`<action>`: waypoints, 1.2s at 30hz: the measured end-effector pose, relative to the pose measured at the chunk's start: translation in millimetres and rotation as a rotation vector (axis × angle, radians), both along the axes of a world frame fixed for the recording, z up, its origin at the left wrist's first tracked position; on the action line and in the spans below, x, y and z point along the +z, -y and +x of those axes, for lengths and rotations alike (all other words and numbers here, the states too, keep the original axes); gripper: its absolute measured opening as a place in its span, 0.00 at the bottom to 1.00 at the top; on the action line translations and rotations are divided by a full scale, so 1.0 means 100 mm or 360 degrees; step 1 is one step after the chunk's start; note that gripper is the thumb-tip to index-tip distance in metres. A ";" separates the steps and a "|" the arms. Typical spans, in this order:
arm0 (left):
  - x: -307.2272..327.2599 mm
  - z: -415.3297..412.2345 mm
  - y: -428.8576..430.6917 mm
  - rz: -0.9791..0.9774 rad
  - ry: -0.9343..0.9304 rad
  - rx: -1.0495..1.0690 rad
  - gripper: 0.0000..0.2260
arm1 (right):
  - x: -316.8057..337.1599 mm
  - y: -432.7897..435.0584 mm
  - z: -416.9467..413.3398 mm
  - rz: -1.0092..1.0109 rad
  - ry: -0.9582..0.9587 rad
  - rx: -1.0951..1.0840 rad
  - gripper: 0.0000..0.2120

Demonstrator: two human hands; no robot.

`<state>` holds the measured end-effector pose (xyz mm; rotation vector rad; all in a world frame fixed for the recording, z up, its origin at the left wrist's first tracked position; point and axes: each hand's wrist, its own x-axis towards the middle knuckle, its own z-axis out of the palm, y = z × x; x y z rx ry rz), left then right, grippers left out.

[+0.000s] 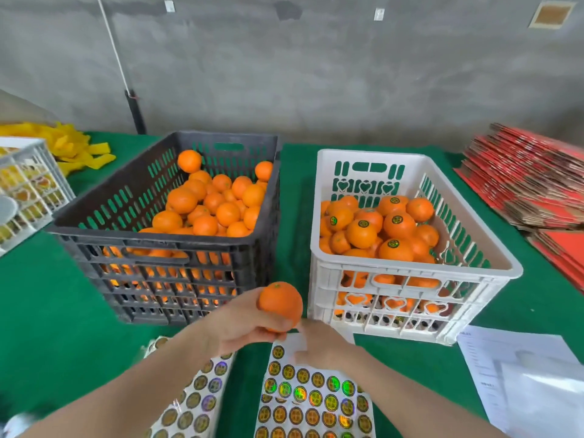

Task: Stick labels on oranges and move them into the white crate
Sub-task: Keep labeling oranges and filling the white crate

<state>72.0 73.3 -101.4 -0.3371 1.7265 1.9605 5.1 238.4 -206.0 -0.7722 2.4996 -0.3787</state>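
Note:
My left hand (245,324) holds an unlabelled orange (280,305) in front of the two crates, stem end up. My right hand (319,341) lies just under and right of it, fingers down on the top edge of a sheet of round holographic labels (313,396); whether it pinches a label is blurred. The black crate (164,241) on the left holds several plain oranges (215,200). The white crate (414,270) on the right holds several labelled oranges (395,222).
A second label sheet (192,403) lies under my left forearm. White papers (521,374) sit at the right front. Red flat cartons (534,181) are stacked at the far right. A white basket (25,184) and yellow packing (79,147) stand at the left on the green tablecloth (63,311).

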 end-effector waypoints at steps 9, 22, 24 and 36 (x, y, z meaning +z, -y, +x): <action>-0.53 0.10 -0.05 -0.0101 0.0297 0.0220 0.38 | -0.04 -0.09 0.00 -0.0079 -0.0058 -0.0016 0.29; -0.60 -0.10 -0.13 -0.0040 0.0204 -0.0040 0.35 | 0.22 -0.18 0.05 -0.0625 -0.0292 -0.0246 0.22; -0.60 -0.13 -0.13 0.0108 0.0244 0.0162 0.30 | 0.22 -0.26 0.15 -0.0784 -0.0579 -0.0456 0.12; -0.58 -0.23 -0.15 0.0419 0.0398 0.0212 0.32 | 0.07 -0.10 0.50 -0.0629 -0.0637 -0.0441 0.12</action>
